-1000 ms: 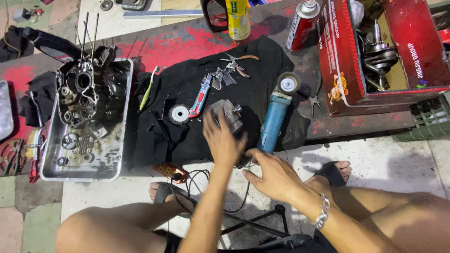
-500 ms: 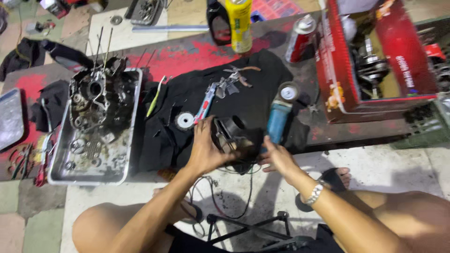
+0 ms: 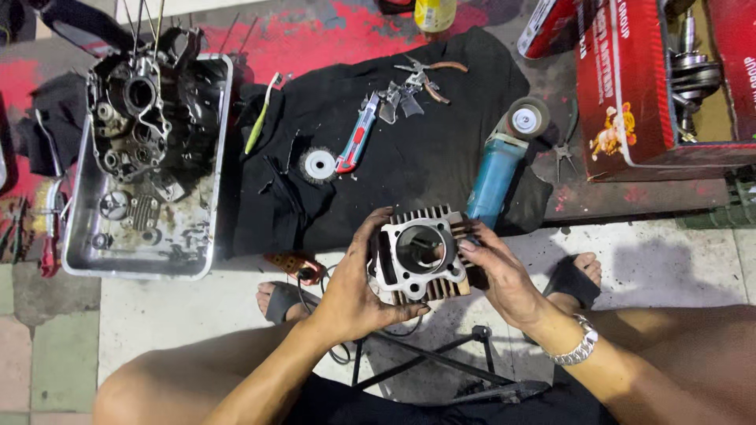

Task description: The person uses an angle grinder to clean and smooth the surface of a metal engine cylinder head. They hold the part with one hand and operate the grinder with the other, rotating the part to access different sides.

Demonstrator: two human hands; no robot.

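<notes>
Gripping a finned metal engine cylinder (image 3: 420, 253) above the floor, between the knees, the left hand (image 3: 356, 293) cupped its near side with fingers curled under, while the right hand (image 3: 504, 275) closed on the far fins. It looked heavy, rigid and probably greasy, best held by its finned sides. A blue angle grinder (image 3: 498, 173) lay on the black cloth (image 3: 441, 157) just beyond

Cylinder (image 3: 421, 253): your dull grey cast metal, finned, grimy.
Cloth (image 3: 409, 149): matt black fabric, creased.
Tray (image 3: 206, 264): scuffed, greasy sheet metal.
Grinder (image 3: 496, 177): smooth blue plastic body.
Box (image 3: 622, 94): glossy red cardboard.
</notes>
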